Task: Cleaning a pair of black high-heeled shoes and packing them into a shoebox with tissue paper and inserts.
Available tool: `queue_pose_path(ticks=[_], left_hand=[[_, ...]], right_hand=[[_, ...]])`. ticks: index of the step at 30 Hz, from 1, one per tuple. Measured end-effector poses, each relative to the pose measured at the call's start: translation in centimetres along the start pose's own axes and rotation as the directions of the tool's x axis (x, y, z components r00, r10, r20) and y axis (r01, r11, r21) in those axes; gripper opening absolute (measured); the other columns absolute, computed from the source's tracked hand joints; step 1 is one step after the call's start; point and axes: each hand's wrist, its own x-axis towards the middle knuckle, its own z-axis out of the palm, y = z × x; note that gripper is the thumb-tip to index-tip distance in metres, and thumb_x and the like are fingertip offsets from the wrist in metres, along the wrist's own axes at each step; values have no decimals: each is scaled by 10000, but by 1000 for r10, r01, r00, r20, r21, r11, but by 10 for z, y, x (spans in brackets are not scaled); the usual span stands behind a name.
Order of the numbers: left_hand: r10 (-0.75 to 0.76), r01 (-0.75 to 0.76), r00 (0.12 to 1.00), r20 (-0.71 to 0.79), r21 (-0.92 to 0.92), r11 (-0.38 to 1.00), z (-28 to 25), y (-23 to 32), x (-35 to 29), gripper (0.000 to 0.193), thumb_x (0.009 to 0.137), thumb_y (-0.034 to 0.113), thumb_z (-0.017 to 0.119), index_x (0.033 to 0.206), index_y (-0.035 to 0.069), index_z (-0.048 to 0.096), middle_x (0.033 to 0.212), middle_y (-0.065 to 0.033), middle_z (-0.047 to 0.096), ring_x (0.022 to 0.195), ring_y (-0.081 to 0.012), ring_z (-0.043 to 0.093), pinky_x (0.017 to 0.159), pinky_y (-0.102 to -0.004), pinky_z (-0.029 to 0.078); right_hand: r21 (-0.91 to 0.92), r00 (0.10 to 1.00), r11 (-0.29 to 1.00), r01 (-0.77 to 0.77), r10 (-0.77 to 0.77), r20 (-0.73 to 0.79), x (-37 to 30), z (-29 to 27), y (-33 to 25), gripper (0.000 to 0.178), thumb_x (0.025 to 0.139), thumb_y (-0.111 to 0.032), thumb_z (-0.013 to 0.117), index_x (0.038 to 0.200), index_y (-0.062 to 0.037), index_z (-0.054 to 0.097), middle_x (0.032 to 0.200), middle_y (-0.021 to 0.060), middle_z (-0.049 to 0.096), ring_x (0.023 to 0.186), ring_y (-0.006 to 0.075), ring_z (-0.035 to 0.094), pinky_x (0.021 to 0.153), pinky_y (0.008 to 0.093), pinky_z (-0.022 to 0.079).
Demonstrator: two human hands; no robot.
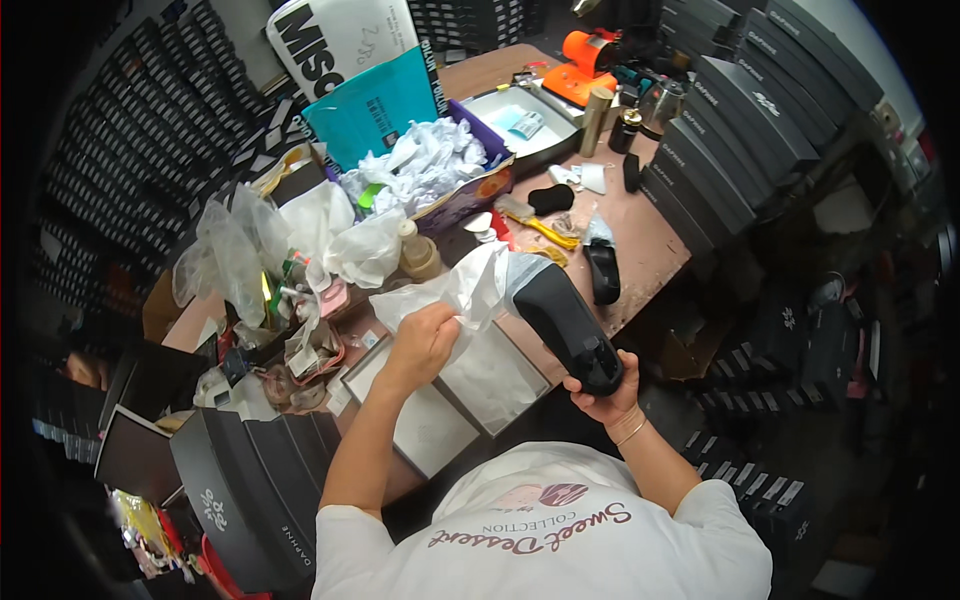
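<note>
My right hand (pixel 610 390) grips a black shoe (pixel 560 320) by one end, above the near edge of the table. White tissue paper (pixel 450 285) lies against the shoe's far end. My left hand (pixel 424 345) is closed on that paper, to the left of the shoe. Below my hands is an open shoebox (pixel 493 375) with white paper inside, and a pale-lined tray or lid (pixel 430 428) lies beside it. A second black shoe (pixel 602 270) rests on the table beyond the held one, with clear wrapping at its far end.
A purple box (pixel 465 205) full of crumpled white paper stands at the back. A yellow-handled brush (pixel 540 225) lies near a black pad (pixel 551 200). Dark shoeboxes are stacked at the right (pixel 735 140) and near left (pixel 245 490). An orange tool (pixel 582 68) stands far back.
</note>
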Motion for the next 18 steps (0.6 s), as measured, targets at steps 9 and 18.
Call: queue_pose_path(ticks=[9,18], left_hand=[[-108,134,990,-94,341,930,9,-21,-69,106,779,143,664,765,41,640,805,-118,614,790,-316,612,679,-419,482],[-208,215,974,-87,80,973,-2,24,-135,561,728,-112,555,1273,18,566,1277,-163,534,1020,-295,594,751,-341,510]], right_hand=[[-412,995,911,-8,50,91,-46,12,6,709,773,-557,622,1166,33,607,900,239,660,618,271,601,421,244,449],[-615,869,672,-412,494,-42,-18,36,26,503,870,-369,600,1174,26,535,933,171,668,737,246,695,473,290,541]])
